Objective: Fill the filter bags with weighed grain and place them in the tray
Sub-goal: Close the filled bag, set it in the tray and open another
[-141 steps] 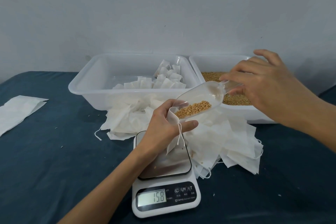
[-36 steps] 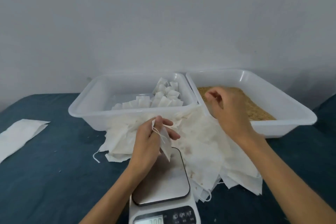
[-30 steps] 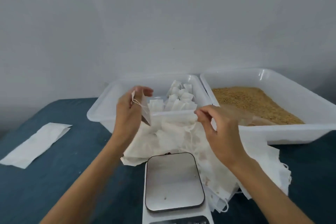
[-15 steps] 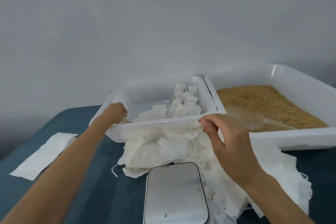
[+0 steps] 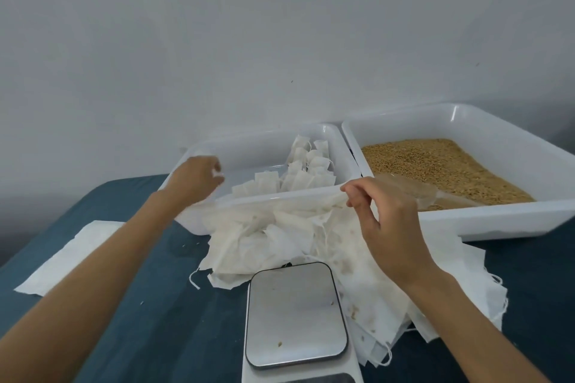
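Observation:
My left hand [image 5: 196, 179] reaches over the left side of the white tray [image 5: 273, 196], its fingers curled. A bit of white filter bag shows at the fingertips; the rest is hidden behind the hand. Several filled filter bags [image 5: 306, 169] stand in rows in the tray's right half. My right hand [image 5: 385, 227] hovers over the heap of empty filter bags [image 5: 280, 239] and pinches the top edge of one between thumb and forefinger. Grain [image 5: 435, 165] fills the right tray [image 5: 504, 218]. A clear scoop [image 5: 413, 193] lies on the grain.
A kitchen scale [image 5: 295, 314] sits in front of the heap with a bare steel plate and a few stray grains. A flat white sheet [image 5: 68, 255] lies on the blue tabletop at the left. A grey wall rises behind the trays.
My left hand carried the filled bag from above the scale to the left tray. My right hand left the scoop in the grain and came to the empty-bag heap.

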